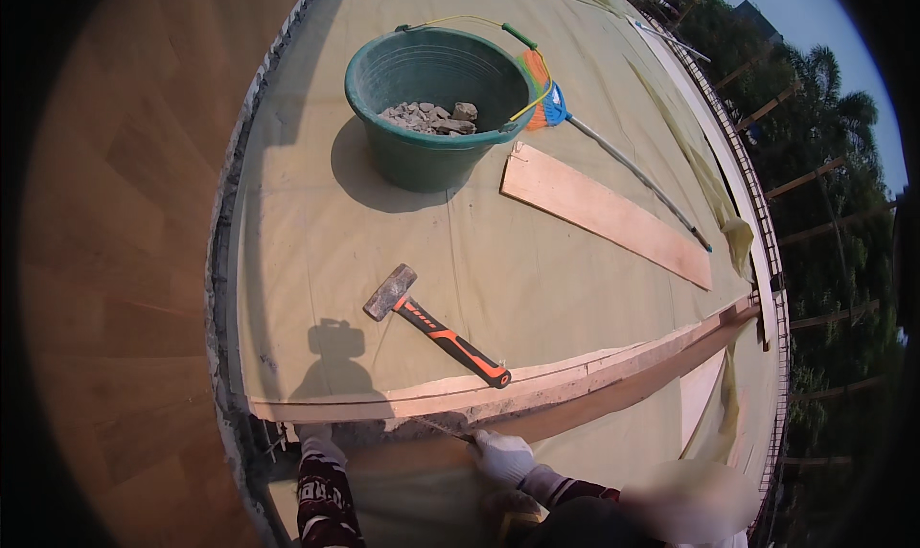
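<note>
My right hand (505, 455), in a white glove, is closed around the near end of a thin dark tool (443, 427) that points left along the gap below a wooden edge strip (575, 368). The tool's exact kind is too small to make out. At the left end of that strip is my left hand (320, 441), also in a pale glove, its fingers hidden in shade. Beyond the strip lies a short-handled sledgehammer (438, 330) with a worn metal head and a black and orange grip. It is apart from both hands.
A green bucket (422, 160) with grey rubble (431, 118) stands farther off. Right of it lie a wooden plank (604, 213) and a broom (623, 155) with orange bristles. Yellowish sheeting (316, 232) covers the surface. A rough edge (225, 232) borders the left; mesh (771, 280) borders the right.
</note>
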### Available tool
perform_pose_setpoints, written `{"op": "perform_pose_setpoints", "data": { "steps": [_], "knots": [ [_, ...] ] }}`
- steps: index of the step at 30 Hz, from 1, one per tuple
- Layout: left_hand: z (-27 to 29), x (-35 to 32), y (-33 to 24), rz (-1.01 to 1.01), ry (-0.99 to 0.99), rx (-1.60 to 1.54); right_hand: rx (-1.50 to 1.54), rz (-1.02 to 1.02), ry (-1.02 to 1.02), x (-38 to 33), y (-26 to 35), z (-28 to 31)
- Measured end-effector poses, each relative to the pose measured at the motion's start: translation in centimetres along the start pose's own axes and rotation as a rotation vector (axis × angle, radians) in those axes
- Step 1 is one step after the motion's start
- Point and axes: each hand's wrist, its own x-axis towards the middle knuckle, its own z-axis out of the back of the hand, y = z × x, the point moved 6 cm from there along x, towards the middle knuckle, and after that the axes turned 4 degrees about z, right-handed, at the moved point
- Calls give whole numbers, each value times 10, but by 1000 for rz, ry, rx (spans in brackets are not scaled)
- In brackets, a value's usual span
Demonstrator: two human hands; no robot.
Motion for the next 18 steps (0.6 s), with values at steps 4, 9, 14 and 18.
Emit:
{"op": "perform_pose_setpoints", "data": {
  "steps": [4, 9, 14, 18],
  "knots": [
    [10, -24, -8, -11, 120, 158, -36, 42, -23, 1, 2, 1],
    [106, -133, -84, -199, 239, 215, -28, 84, -32, 2, 2, 3],
    [247, -263, -171, -238, 451, -596, 4, 120, -51, -2, 2, 5],
    [394, -306, -269, -533, 203, -1204, 11, 94, -24, -4, 4, 10]
  ]
}}
